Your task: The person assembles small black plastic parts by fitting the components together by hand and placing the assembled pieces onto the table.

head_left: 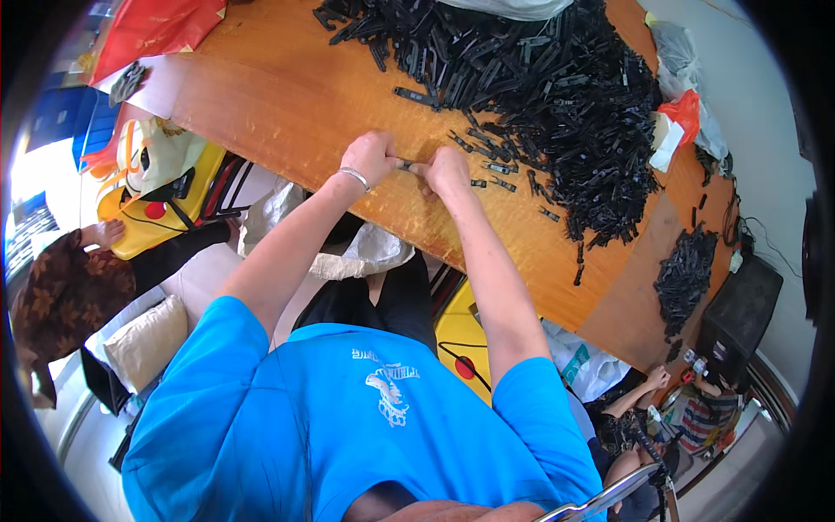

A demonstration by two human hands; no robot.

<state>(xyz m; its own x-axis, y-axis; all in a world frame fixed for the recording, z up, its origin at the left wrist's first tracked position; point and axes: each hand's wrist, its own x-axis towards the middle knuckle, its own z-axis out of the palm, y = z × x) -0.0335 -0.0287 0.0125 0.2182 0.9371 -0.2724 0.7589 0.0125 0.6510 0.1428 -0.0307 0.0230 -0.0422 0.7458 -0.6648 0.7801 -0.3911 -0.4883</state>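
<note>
My left hand (371, 157), with a bracelet at its wrist, and my right hand (446, 171) meet over the near edge of the wooden table (278, 96). Between their fingertips is a small dark plastic part (406, 164), pinched at both ends; its exact kind is too small to make out. Several similar loose black plastic pieces (502, 168) lie just right of my right hand. Beyond them spreads a large heap of slim black plastic pieces (557, 113).
A smaller black heap (685, 277) lies at the table's right end, near a black box (741, 304). An open whitish sack (370, 248) hangs below the near edge. Yellow chairs (461, 339) stand beneath. Other people sit at left and lower right. A red bag (156, 35) rests far left.
</note>
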